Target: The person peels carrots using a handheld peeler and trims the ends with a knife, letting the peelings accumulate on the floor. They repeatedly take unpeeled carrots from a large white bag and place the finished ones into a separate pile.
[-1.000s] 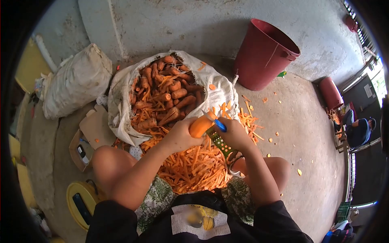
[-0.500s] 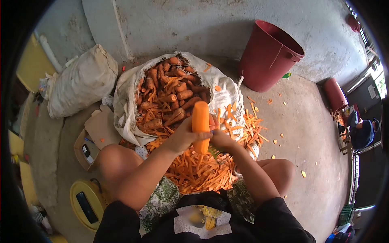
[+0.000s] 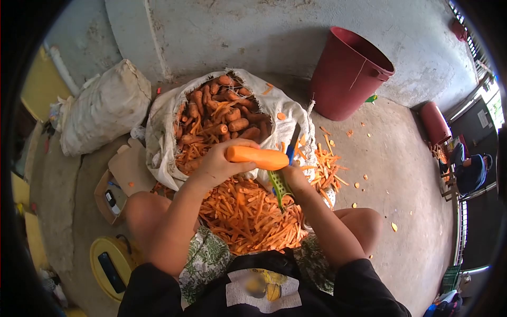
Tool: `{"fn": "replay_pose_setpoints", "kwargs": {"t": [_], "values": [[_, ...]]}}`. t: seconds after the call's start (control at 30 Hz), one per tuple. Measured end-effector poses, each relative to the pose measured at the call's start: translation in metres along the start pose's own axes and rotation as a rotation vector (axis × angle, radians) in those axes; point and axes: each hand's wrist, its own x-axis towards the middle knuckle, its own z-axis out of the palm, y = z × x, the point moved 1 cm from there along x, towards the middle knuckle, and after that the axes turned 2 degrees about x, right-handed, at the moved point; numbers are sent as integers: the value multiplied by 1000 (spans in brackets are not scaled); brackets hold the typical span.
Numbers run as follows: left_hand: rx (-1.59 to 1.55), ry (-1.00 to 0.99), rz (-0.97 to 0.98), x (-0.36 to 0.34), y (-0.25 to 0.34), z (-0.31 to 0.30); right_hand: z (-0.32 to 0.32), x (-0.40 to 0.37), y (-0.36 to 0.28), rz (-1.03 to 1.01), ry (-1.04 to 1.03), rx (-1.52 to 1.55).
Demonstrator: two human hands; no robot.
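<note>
My left hand (image 3: pixel 215 164) is closed around a peeled carrot (image 3: pixel 256 157), held nearly level above the peelings. Fingers of my right hand (image 3: pixel 296 178) are wrapped round a knife (image 3: pixel 292 145) with a blue handle and a dark blade pointing up. A green perforated tool (image 3: pixel 280 184), seemingly a peeler, hangs below the same hand. The carrot's right end meets the knife near its handle; whether it is cutting cannot be made out. Orange carrot peelings (image 3: pixel 248 219) lie heaped between my legs. Beyond my hands, an open white sack (image 3: pixel 158 142) holds many unpeeled carrots (image 3: pixel 237 124).
A tall red bin (image 3: pixel 338 79) stands by the wall. At left are a stuffed white sack (image 3: pixel 108 108), an open cardboard box (image 3: pixel 132 161) and a yellow lid (image 3: pixel 97 253) bearing a phone (image 3: pixel 111 272). Scraps dot the floor at right. A person (image 3: pixel 470 171) sits far right.
The carrot has swung from upright to nearly level, its end now at my right hand. The knife blade and the green tool have come into plain view.
</note>
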Motion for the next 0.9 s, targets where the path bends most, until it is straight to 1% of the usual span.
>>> {"fn": "replay_pose_setpoints", "kwargs": {"t": [0.03,0.07,0.1,0.13,0.2,0.23,0.27,0.33,0.37,0.4,0.47,0.5,0.53,0.57,0.6,0.63,0.73,0.9], "values": [[-38,-88,-80,-2,6,-4,-4,1,-3,-2,2,0],[-75,-178,-158,-3,9,-7,-9,2,-5,-73,26,-24],[-163,-203,-254,-3,6,-11,-13,3,-8,-146,51,-48],[-162,-208,-252,-2,5,-10,-14,2,-13,-150,55,-47],[266,-262,-159,0,2,-7,-13,-2,-21,-204,52,-420],[313,-327,-177,-1,-3,-3,-5,-4,-22,-237,60,-452],[312,-327,-176,-1,-6,0,0,-9,-24,-238,60,-453],[512,-500,-167,-1,-8,10,10,-23,-32,-244,57,-711],[534,-524,-171,0,-1,14,11,-24,-31,-286,53,-696],[531,-524,-172,0,-2,18,10,-25,-31,-283,53,-697],[366,-385,-207,-1,-3,22,9,-28,-39,-299,83,-758],[366,-384,-208,0,-5,23,10,-33,-46,-287,86,-858],[409,-254,-147,1,-9,23,15,-40,-53,-288,86,-858],[450,-124,-86,2,-11,23,21,-48,-60,-308,63,-1003],[450,-125,-85,3,-10,23,23,-53,-63,-327,39,-1148],[470,-97,-99,3,-9,21,21,-52,-60,-338,28,-1222],[494,-64,-117,2,-2,20,19,-50,-50,-338,5,-1303],[537,-35,-87,2,-3,21,21,-53,-48,-370,49,-1263]]}}
